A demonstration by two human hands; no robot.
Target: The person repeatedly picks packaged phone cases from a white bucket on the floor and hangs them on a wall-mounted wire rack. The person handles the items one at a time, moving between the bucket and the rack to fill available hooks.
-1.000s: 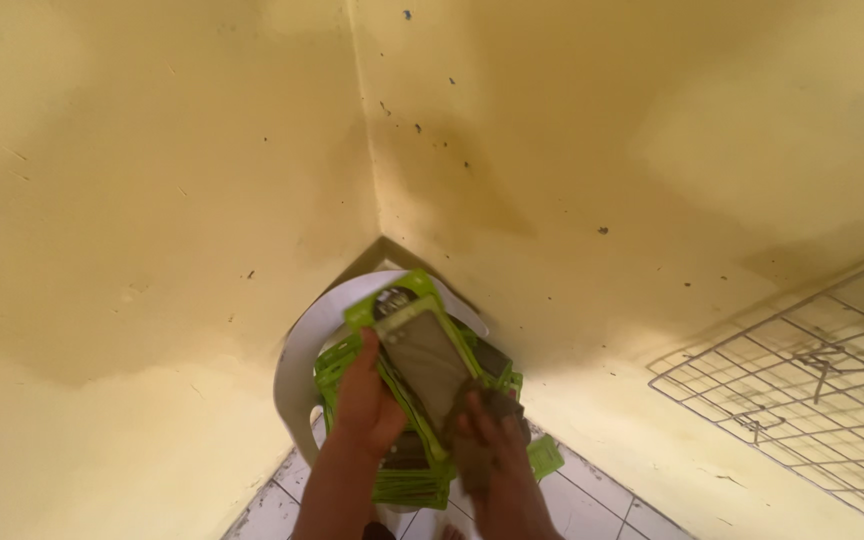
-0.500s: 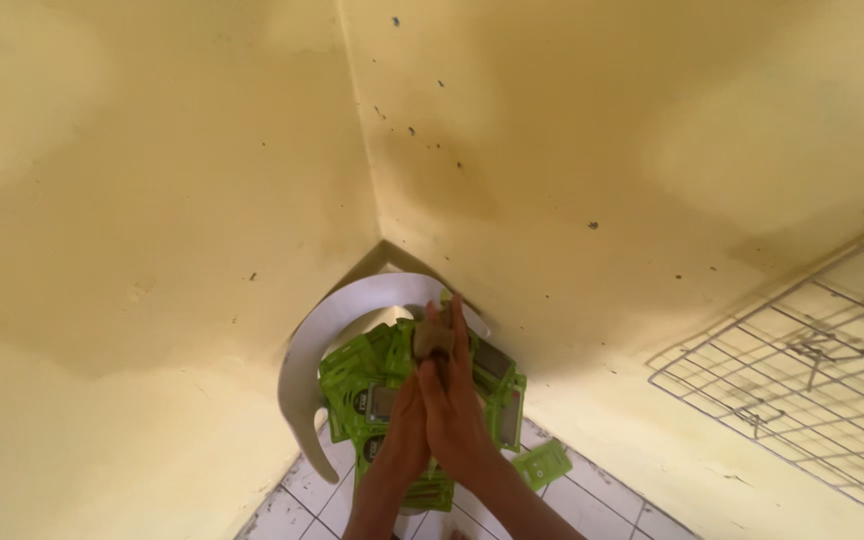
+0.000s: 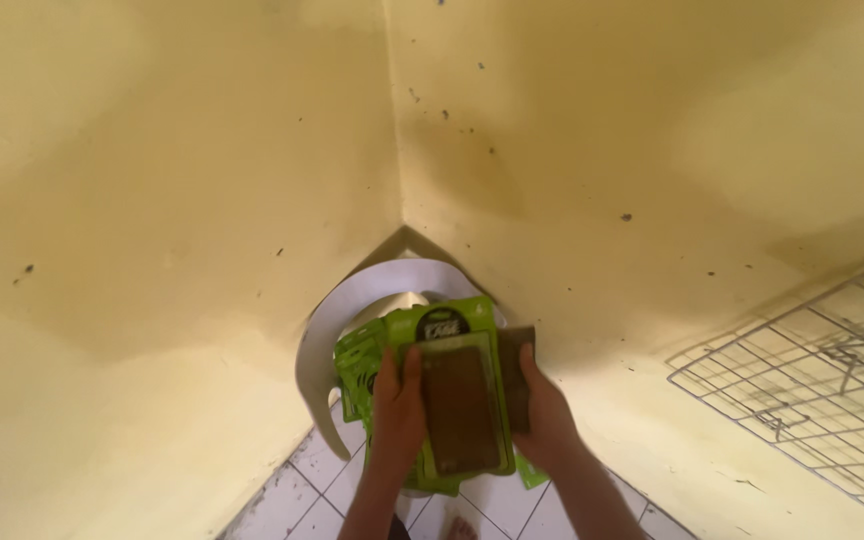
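A green packet (image 3: 457, 395) with a brown case sits atop a stack in a white bucket (image 3: 352, 310) wedged tight in the yellow wall corner (image 3: 402, 215). Left hand (image 3: 397, 410) and right hand (image 3: 542, 410) grasp its side edges.

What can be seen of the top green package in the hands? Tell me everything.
The top green package is a flat, bright green card pack with a clear front window showing a dark brown, rectangular phone-case-like insert. A dark label with print sits near its upper edge. It is held face up, long side pointing away, slightly tilted. The left hand grips its left edge, thumb on the front; the right hand holds the right side along with a brown piece. It lies atop more green packs, above a white bucket.
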